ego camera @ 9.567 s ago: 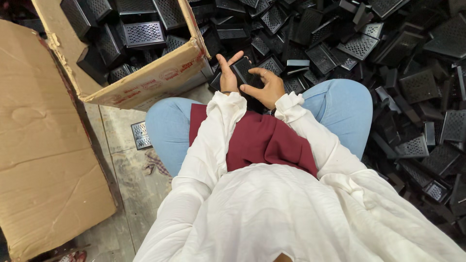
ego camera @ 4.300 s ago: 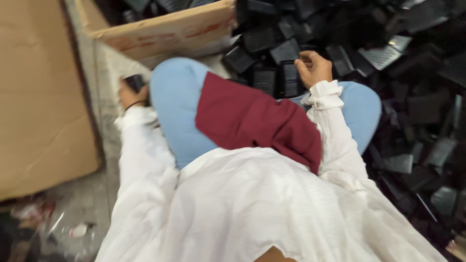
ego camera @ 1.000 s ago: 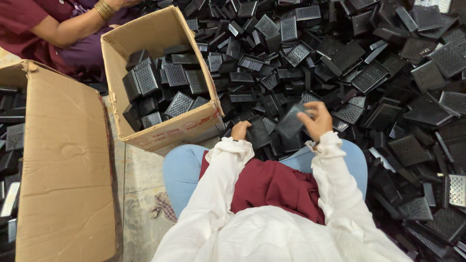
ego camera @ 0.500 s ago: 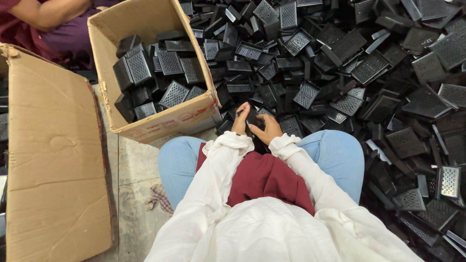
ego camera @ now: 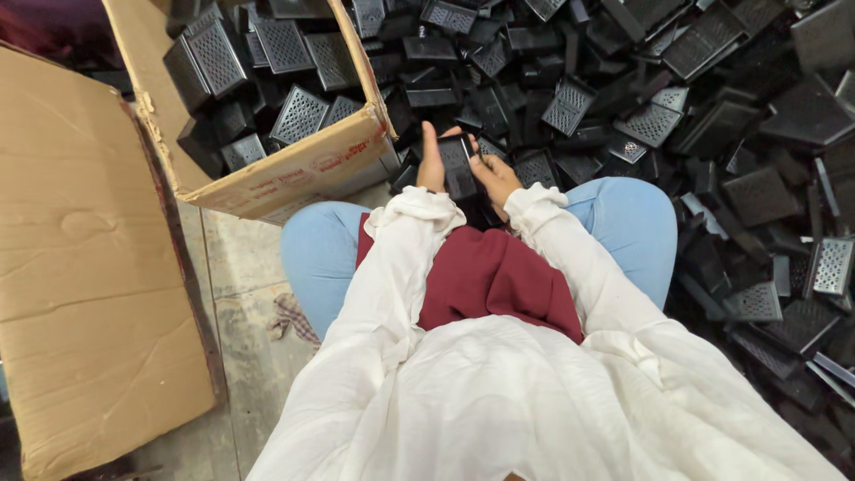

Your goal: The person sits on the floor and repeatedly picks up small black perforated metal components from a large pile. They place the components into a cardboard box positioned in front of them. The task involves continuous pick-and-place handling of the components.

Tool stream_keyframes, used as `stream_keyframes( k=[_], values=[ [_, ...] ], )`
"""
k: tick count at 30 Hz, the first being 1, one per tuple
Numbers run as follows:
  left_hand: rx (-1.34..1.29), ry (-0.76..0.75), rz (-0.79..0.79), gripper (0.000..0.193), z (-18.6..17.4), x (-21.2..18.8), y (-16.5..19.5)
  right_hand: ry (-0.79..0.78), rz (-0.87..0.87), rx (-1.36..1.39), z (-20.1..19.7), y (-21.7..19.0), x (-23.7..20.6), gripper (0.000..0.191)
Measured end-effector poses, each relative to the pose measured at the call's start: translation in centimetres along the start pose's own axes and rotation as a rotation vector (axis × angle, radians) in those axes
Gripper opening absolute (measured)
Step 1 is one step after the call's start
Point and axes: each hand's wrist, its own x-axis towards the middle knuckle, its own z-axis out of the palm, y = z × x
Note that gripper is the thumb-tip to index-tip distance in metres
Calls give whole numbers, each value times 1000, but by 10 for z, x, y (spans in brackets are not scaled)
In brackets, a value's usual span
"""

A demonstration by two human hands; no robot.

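The person sits on the floor (ego camera: 245, 267) with knees in blue jeans (ego camera: 623, 218) and a red cloth (ego camera: 490, 281) across the lap. Both hands meet just past the knees, and between them is one small black part (ego camera: 456, 165), a flat plastic piece with a mesh face. The left hand (ego camera: 431, 165) is curled round the left side of the part, thumb pointing up along its edge. The right hand (ego camera: 495, 174) is bent round the right side, with its fingers resting on the part's face. So both hands are closed on the same part, and it sits right above the lap. Loose white sleeves (ego camera: 405, 267) cover both arms down to the wrists. Beyond the part and to the right of it lies a big pile (ego camera: 712, 116) of the same black mesh parts, thrown every which way, and it comes right up to the right knee. To the left of the part, very near the left hand, stands an open cardboard box (ego camera: 294, 174) with more black parts lined up inside. The box's near corner almost reaches the left knee. Farther left of the box lies a big flat cardboard sheet (ego camera: 89, 285), which covers much of the floor there. A small scrap of checked cloth (ego camera: 294, 316) lies on the floor by the left leg. Nothing sits between the hands and the box.
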Motion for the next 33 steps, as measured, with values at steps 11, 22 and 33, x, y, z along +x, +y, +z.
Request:
stream_keyframes(
  k=[11,22,33],
  values=[
    [-102,-152,15,86,-8,-5,7,70,82,324,-5,-28,-16,25],
    [243,-29,195,66,-20,1,-17,105,-385,-277,18,-1,-19,48],
    [119,-196,125,49,-6,-13,-22,150,-564,-295,14,4,-18,46]
  ],
)
